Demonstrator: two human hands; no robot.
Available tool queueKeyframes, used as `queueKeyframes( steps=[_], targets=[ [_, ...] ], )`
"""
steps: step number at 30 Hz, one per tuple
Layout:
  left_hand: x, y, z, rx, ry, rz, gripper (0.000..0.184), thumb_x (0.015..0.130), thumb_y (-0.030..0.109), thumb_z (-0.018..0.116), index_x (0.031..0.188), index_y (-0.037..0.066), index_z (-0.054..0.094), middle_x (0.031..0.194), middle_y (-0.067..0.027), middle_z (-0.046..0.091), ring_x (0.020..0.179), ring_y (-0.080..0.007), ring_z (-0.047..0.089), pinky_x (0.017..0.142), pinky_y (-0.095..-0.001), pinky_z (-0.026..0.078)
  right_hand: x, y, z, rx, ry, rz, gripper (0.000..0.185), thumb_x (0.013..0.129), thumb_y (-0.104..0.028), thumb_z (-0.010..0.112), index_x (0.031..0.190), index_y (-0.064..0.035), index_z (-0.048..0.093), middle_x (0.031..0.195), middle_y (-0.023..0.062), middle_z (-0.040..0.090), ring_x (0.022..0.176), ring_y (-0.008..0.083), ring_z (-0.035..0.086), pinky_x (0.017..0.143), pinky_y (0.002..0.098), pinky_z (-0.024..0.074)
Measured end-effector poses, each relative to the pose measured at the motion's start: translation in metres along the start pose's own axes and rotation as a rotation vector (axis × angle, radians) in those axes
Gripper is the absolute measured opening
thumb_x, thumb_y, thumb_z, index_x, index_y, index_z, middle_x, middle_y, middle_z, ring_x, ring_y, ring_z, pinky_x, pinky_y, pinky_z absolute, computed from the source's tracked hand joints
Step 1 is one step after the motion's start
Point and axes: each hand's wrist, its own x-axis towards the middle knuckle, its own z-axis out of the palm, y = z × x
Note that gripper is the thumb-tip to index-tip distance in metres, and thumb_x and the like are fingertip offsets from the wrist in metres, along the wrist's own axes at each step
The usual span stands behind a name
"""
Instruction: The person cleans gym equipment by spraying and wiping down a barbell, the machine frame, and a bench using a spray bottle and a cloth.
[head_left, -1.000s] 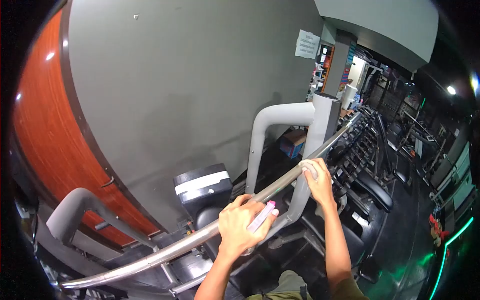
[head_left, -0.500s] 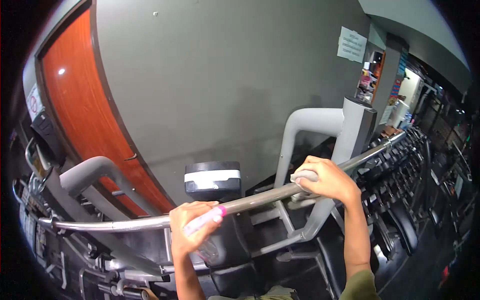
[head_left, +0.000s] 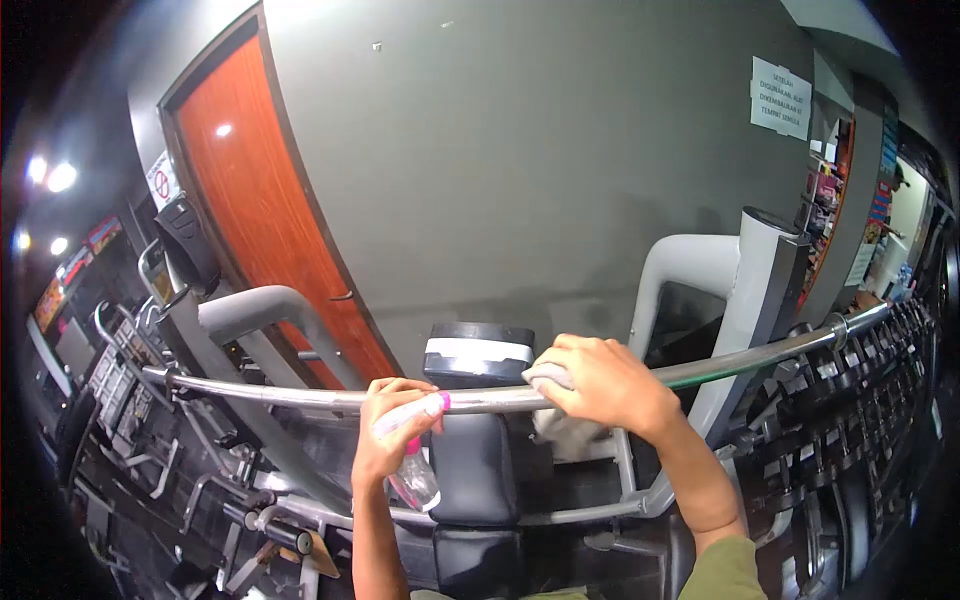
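Observation:
A long metal barbell (head_left: pixel 760 360) runs across the view, resting on the grey uprights of a bench. My left hand (head_left: pixel 388 440) is closed around a spray bottle (head_left: pixel 418 485) with a white and pink head and a clear body, held against the near side of the bar. The fingers of that hand reach up to the bar. Farther right, my right hand (head_left: pixel 610 385) wraps a greyish cloth (head_left: pixel 550 377) over the bar, and the cloth's loose end hangs below it. Part of the bottle's neck is hidden by my left hand.
Below the bar is a black padded bench (head_left: pixel 475 470) with a black and white headrest end. Grey uprights (head_left: pixel 735 320) stand either side. A rack of dumbbells (head_left: pixel 840 410) is at right, a reddish wooden door (head_left: pixel 255 190) at left, and a paper sign (head_left: pixel 781 97) on the wall.
My right hand and the cloth have slid left along the bar, closer to my left hand. The view has turned left, and more of the bottle's clear body shows.

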Motion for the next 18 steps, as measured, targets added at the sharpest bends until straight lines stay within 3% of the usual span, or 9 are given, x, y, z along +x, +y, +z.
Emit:
queueKeyframes(
  steps=[2, 6, 9, 10, 13, 18],
  targets=[
    [0.004, 0.009, 0.008, 0.044, -0.113, -0.063, 0.042, 0.085, 0.046, 0.058, 0.081, 0.008, 0.075, 0.1, -0.0093, 0.075, 0.113, -0.0229, 0.062, 0.111, -0.0428, 0.03, -0.013, 0.01, -0.011, -0.036, 0.038, 0.041, 0.025, 0.093, -0.03, 0.065, 0.099, -0.0077, 0.075, 0.1, 0.016, 0.068, 0.09, 0.0403, 0.068, 0.084, 0.0494, 0.0551],
    [0.018, 0.024, 0.043, -0.071, -0.128, 0.03, 0.038, 0.086, 0.044, 0.062, 0.08, 0.009, 0.075, 0.098, -0.0091, 0.075, 0.112, -0.0261, 0.066, 0.123, -0.0515, 0.021, -0.047, 0.029, -0.043, -0.049, 0.154, 0.168, 0.023, 0.09, -0.029, 0.07, 0.098, -0.009, 0.078, 0.098, 0.014, 0.069, 0.088, 0.0381, 0.069, 0.083, 0.0452, 0.0562],
    [0.034, 0.04, 0.06, -0.085, -0.2, 0.065, 0.041, 0.089, 0.046, 0.06, 0.076, 0.009, 0.072, 0.096, -0.0083, 0.074, 0.109, -0.0258, 0.066, 0.122, -0.0525, 0.023, -0.064, 0.05, -0.045, 0.024, 0.262, 0.169, 0.02, 0.085, -0.026, 0.074, 0.097, -0.0109, 0.079, 0.094, 0.0113, 0.069, 0.083, 0.0351, 0.07, 0.079, 0.0426, 0.0566],
    [0.039, 0.044, 0.066, -0.074, -0.198, 0.086, 0.042, 0.09, 0.047, 0.059, 0.073, 0.01, 0.069, 0.087, -0.0064, 0.072, 0.106, -0.0255, 0.067, 0.121, -0.0527, 0.026, -0.067, 0.049, -0.045, 0.042, 0.275, 0.157, 0.02, 0.085, -0.026, 0.074, 0.097, -0.0109, 0.079, 0.094, 0.0108, 0.069, 0.082, 0.0347, 0.07, 0.078, 0.0425, 0.0566],
    [0.048, 0.047, 0.075, -0.027, -0.274, 0.081, 0.035, 0.089, 0.042, 0.063, 0.079, 0.01, 0.076, 0.085, -0.0042, 0.074, 0.106, -0.0247, 0.067, 0.119, -0.0481, 0.03, -0.072, 0.049, -0.037, 0.032, 0.337, 0.116, 0.018, 0.083, -0.027, 0.075, 0.094, -0.0126, 0.078, 0.092, 0.007, 0.069, 0.078, 0.0308, 0.071, 0.074, 0.0408, 0.0568],
    [0.051, 0.044, 0.083, 0.018, -0.249, 0.205, 0.038, 0.086, 0.045, 0.065, 0.07, 0.011, 0.072, 0.076, -0.0046, 0.071, 0.089, -0.0277, 0.063, 0.1, -0.0433, 0.04, -0.079, 0.05, -0.026, 0.003, 0.412, 0.084, 0.016, 0.082, -0.026, 0.076, 0.093, -0.0156, 0.078, 0.093, 0.0032, 0.068, 0.078, 0.0266, 0.07, 0.072, 0.0394, 0.0562]
  ],
)
